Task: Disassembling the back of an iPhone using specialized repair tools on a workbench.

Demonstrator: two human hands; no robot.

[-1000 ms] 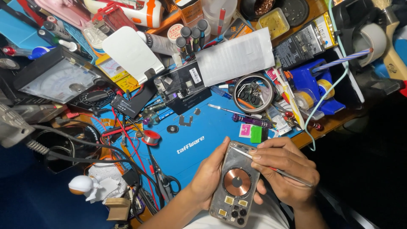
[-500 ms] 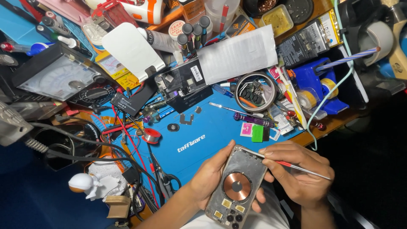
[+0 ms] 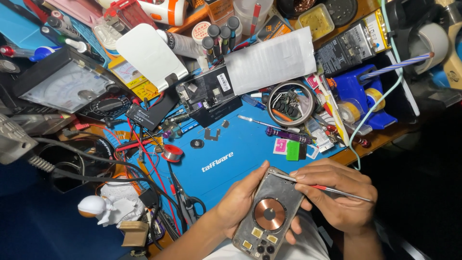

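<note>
Both hands work on an opened phone back at the near edge of the desk.

The left hand [image 3: 240,204] cups the phone back [image 3: 269,216] from the side, thumb along its edge, copper coil facing up. The right hand [image 3: 337,195] pinches a thin metal tool [image 3: 327,188] with a red band, its tip touching the phone's upper corner. Just beyond the hands lies the blue mat [image 3: 240,144]; a purple screwdriver [image 3: 288,135] rests above the right hand, scissors [image 3: 187,202] beside the left wrist.
</note>
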